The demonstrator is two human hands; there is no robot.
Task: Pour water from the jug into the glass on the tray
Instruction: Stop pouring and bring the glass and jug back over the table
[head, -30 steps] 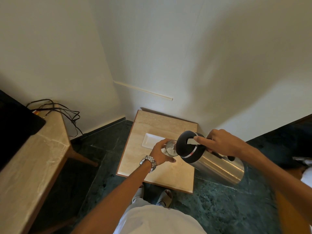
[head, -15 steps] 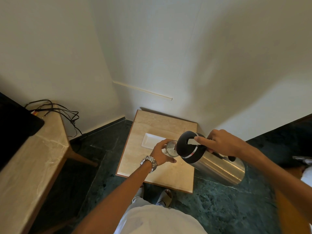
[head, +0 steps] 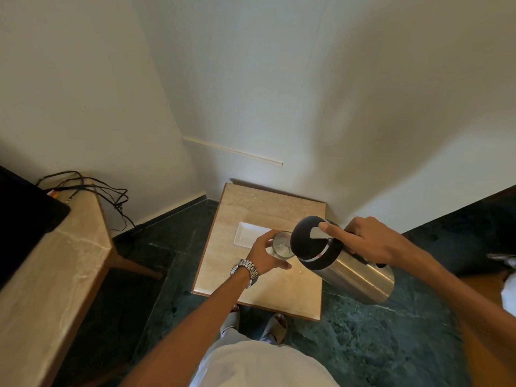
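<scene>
- Head view: we look down on a small stone-topped surface (head: 268, 286) set in a corner between white walls, with dark green floor around it.
- Our left hand (head: 265, 252) is wrapped around the glass (head: 282, 245), fingers curled on its far side and thumb on the near side; a metal watch (head: 245, 270) sits on that wrist.
- We see the glass from above, its rim open toward us, with something pale and shiny in its bottom. Whether it stands on the surface or is lifted just above it, we cannot tell.
- The white rectangular tray (head: 248, 234) lies on the surface just behind the left hand; the glass is at its near right end, and we cannot tell if it rests on the tray.
- Our right hand (head: 374, 243) grips the black handle of the steel jug (head: 351, 270), with the thumb stretched forward onto the grey lever on its black lid.
- The jug is tilted steeply, its black top leaning over and touching or nearly touching the rim of the glass, its steel base raised toward the right.
- At the left, a longer stone-topped counter (head: 47, 275) carries a black screen (head: 25, 222) and a tangle of black cables (head: 97, 191).
- At the bottom, we see our white clothing and two sandalled feet (head: 268, 326) by the surface's near edge.
</scene>
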